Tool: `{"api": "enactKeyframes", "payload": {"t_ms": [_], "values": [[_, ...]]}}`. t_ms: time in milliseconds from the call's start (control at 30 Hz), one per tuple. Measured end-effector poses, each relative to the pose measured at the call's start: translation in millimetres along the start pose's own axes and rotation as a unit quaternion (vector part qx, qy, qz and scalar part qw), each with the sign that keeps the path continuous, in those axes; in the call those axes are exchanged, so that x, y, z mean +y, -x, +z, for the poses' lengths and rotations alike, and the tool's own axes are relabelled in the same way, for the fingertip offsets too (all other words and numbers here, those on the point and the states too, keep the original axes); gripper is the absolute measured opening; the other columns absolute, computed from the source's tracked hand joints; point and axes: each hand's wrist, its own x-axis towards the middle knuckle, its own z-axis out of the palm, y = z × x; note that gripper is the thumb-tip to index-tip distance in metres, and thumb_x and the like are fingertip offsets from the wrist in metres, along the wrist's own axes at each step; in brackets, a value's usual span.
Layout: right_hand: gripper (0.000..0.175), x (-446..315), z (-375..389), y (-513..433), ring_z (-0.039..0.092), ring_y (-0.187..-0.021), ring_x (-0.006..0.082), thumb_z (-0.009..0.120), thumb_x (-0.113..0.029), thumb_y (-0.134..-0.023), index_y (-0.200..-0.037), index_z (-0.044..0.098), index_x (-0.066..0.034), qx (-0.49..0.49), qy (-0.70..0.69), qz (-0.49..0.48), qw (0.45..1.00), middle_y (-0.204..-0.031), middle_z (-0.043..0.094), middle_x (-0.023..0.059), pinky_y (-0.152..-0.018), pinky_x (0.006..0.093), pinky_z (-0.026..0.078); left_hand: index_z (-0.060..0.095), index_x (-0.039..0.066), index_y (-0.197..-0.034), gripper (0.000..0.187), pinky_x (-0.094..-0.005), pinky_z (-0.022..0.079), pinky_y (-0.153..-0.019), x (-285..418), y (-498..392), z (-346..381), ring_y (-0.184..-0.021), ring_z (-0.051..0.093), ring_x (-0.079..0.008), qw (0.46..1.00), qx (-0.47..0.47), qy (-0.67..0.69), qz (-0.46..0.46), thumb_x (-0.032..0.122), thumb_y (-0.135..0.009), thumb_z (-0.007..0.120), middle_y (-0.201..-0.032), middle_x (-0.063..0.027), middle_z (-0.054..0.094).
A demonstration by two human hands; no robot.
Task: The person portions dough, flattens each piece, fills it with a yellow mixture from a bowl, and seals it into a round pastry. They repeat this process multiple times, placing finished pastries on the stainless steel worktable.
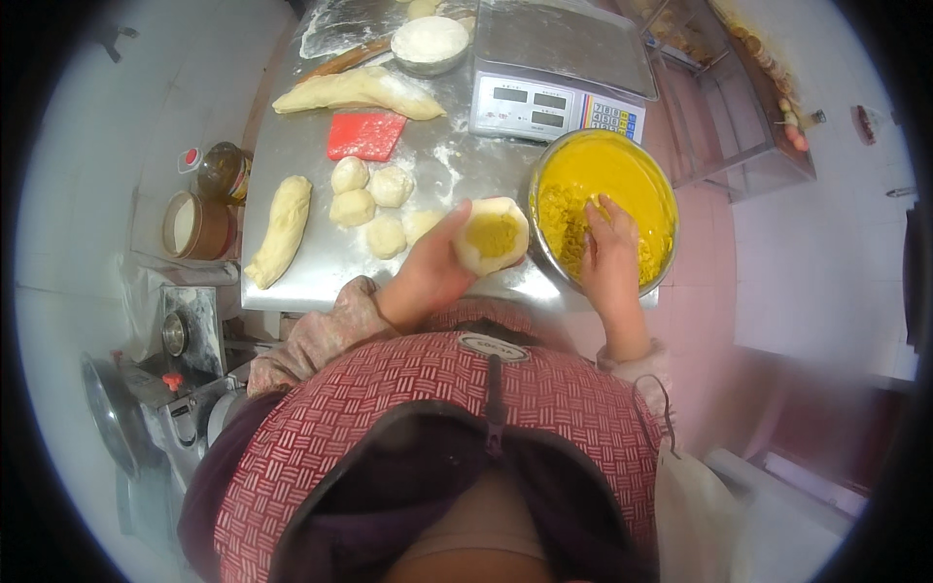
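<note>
My left hand (437, 266) cups a flattened round of dough (471, 256) with yellow filling (493, 235) spread in its middle. To the right stands a metal bowl (667, 273) with a large mass of crumbly yellow filling (605, 164). My right hand (611, 244) reaches into this bowl, its fingertips touching the filling; whether they pinch any is hidden. Several floured dough balls (392, 186) sit left of my left hand, one partly behind it. Farther left lies a short dough log (282, 229).
Behind the balls are a red scraper (364, 136), a long dough piece (357, 93), a wooden rolling pin (346, 60) and a bowl of flour (430, 40). A digital scale (525, 109) stands behind the filling bowl. An oil jug (222, 173) and machine (182, 408) are left of the steel table (321, 288).
</note>
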Motion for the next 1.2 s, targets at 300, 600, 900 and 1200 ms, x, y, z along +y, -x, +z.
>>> {"api": "enactKeyframes", "payload": {"t_ms": [300, 600, 900, 1200], "values": [[0.042, -53.2, 27.9, 10.4, 0.057, -0.099, 0.0308, 0.075, -0.015, -0.062, -0.102, 0.064, -0.0068, -0.027, -0.033, -0.193, 0.98, -0.103, 0.062, 0.0085, -0.082, 0.0422, 0.045, 0.039, 0.001, -0.136, 0.051, -0.0462, 0.036, -0.107, -1.9, 2.0, -8.4, -0.123, 0.049, -0.0298, 0.998, -0.054, 0.04, -0.014, 0.036, -0.1, 0.043, -0.134, -0.0158, 0.049], [0.041, -56.8, 30.1, 9.2, 0.057, -0.096, 0.0282, 0.074, -0.015, -0.061, -0.1, 0.065, -0.0082, 0.01, -0.012, -0.261, 0.965, -0.103, 0.061, 0.0064, -0.081, 0.0416, 0.044, 0.046, -0.001, -0.127, 0.036, -0.0379, 0.047, -0.096, 0.1, 8.5, 1.2, -0.115, 0.055, -0.0239, 0.996, -0.002, -0.087, 0.032, 0.014, -0.095, 0.052, -0.12, -0.0136, 0.056], [0.042, -52.5, 24.6, 10.7, 0.053, -0.093, 0.0338, 0.076, -0.012, -0.068, -0.106, 0.06, -0.0055, 0.029, -0.1, -0.101, 0.99, -0.098, 0.057, 0.0116, -0.082, 0.0432, 0.042, 0.048, 0.0, -0.128, 0.047, -0.0299, 0.05, -0.087, -3.8, 13.4, 6.4, -0.104, 0.058, -0.0159, 0.926, -0.024, -0.351, 0.135, 0.012, -0.087, 0.068, -0.117, -0.0093, 0.059], [0.059, -52.6, 31.7, 17.1, 0.053, -0.098, 0.032, 0.082, -0.016, -0.068, -0.117, 0.053, -0.0027, -0.047, -0.184, 0.001, 0.982, -0.107, 0.052, 0.0168, -0.081, 0.0376, 0.046, 0.051, 0.0, -0.123, 0.043, -0.0287, 0.05, -0.086, -3.4, 20.1, 8.1, -0.1, 0.059, -0.0153, 0.896, 0.028, -0.414, 0.159, 0.01, -0.086, 0.068, -0.114, -0.0089, 0.059]]}}
